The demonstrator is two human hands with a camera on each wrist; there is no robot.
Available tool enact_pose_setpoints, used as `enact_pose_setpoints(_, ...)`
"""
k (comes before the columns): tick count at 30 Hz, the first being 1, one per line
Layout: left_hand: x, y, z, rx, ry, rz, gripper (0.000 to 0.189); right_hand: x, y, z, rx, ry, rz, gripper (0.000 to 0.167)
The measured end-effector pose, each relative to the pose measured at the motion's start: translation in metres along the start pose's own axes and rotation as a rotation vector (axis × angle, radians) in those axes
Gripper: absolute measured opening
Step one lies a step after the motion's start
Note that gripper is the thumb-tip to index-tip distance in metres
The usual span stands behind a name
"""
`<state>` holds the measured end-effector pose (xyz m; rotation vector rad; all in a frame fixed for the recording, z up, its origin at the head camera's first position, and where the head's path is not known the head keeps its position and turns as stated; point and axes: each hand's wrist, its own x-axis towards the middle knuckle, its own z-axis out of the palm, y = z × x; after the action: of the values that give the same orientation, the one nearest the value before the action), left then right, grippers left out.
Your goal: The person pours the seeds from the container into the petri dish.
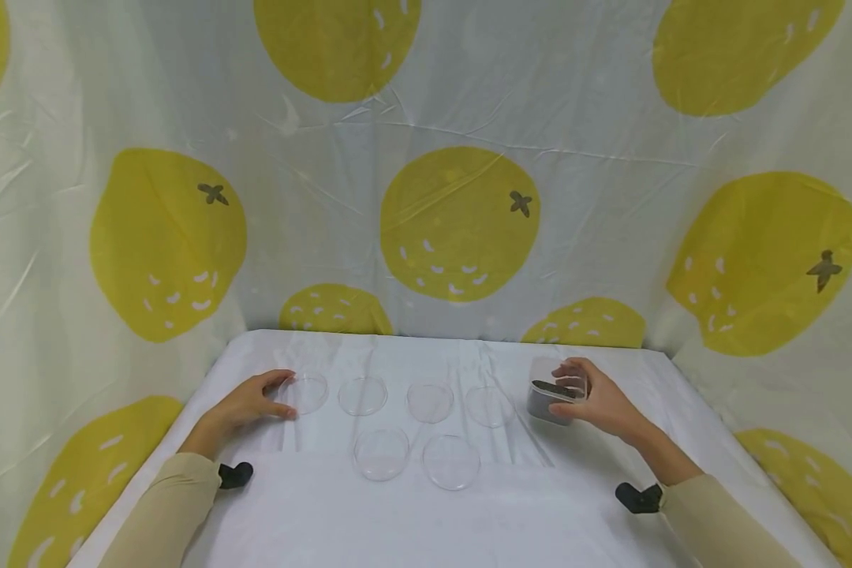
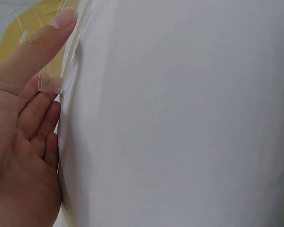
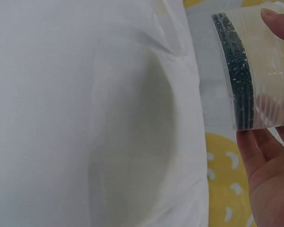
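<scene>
At the left end of the back row, my left hand holds a clear, shallow round dish between thumb and fingers. In the left wrist view the thumb lies along the dish's side wall, low over the white cloth. My right hand grips a clear plastic container at the right, fingers on the far side and thumb on the near side. A layer of small dark grains lies in the container's bottom. In the right wrist view the container's bottom is above the cloth.
More clear round dishes stand between the hands: a dish, another dish and a further dish in the back row, with a left dish and a right dish in front. Lemon-printed curtain surrounds the white-covered table.
</scene>
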<state>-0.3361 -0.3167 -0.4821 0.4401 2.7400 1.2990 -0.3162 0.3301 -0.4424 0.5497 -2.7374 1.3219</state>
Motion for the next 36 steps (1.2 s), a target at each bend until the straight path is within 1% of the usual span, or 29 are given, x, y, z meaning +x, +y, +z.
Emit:
enact_pose_setpoints(4,0.0,0.001,-0.001,0.004,-0.009,-0.008,0.089,0.007,-0.007,0.002,0.016,-0.009,-0.016,0.085)
enact_pose_setpoints(6,0.0,0.002,-0.001,-0.009,-0.009,-0.025,0.089,0.011,-0.011,0.004,0.017,-0.018,-0.029,0.083)
enact_pose_setpoints(12,0.001,0.0,-0.001,0.01,-0.007,-0.037,0.09,0.025,-0.024,0.014,0.032,-0.048,-0.05,0.08)
enact_pose_setpoints(18,0.001,0.0,-0.001,0.013,-0.007,-0.059,0.089,0.04,-0.033,0.025,0.047,-0.074,-0.073,0.084)
enact_pose_setpoints(23,0.001,0.001,-0.001,0.011,-0.006,-0.061,0.089,0.047,-0.04,0.029,0.055,-0.084,-0.067,0.087)
enact_pose_setpoints(27,0.0,0.0,0.0,0.004,-0.009,-0.049,0.089,0.051,-0.043,0.032,0.073,-0.099,-0.081,0.086)
enact_pose_setpoints(32,0.0,-0.002,0.0,-0.002,-0.008,-0.01,0.088,0.057,-0.049,0.034,0.071,-0.099,-0.088,0.087)
enact_pose_setpoints(36,0.0,-0.001,-0.001,0.0,-0.007,-0.005,0.087,0.066,-0.057,0.038,0.084,-0.118,-0.093,0.088)
